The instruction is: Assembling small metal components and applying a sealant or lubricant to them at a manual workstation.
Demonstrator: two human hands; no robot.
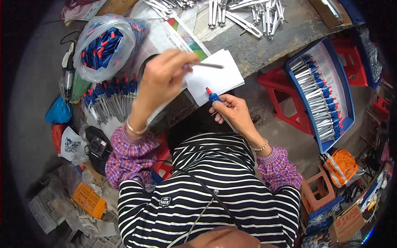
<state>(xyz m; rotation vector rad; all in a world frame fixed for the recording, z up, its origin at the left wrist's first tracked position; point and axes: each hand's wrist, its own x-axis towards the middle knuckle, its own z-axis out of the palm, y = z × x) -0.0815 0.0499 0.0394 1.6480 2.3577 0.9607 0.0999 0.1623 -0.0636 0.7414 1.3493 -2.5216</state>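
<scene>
Nearest the camera is the person's own black-and-white striped top, with plaid purple sleeves running out to both wrists. Beyond it lies a grey concrete floor crowded with low red plastic stools, an orange basket and an orange bag. The right hand is closed around a blue-handled tool with a red tip; the tool's long axis runs on a slant, its red tip pointing up and to the left toward the white paper stack, its metal end trailing down and to the right under the palm. The left hand is raised above the work surface, fingers pinched on a thin dark metal rod that lies almost level, its free end pointing right over the paper. The two hands are near each other but apart, the rod above the tool's tip. The white paper rests on a worn, dark wooden bench covered in part with newspaper. Left of the left forearm a row of finished blue-and-red tools lies side by side, and farther left a clear plastic bag of blue and red handles sits bulging. To the right a blue tray on a stool holds more of the same tools in a neat column. At the far edge of the bench lies a heap of bare metal blades.
</scene>
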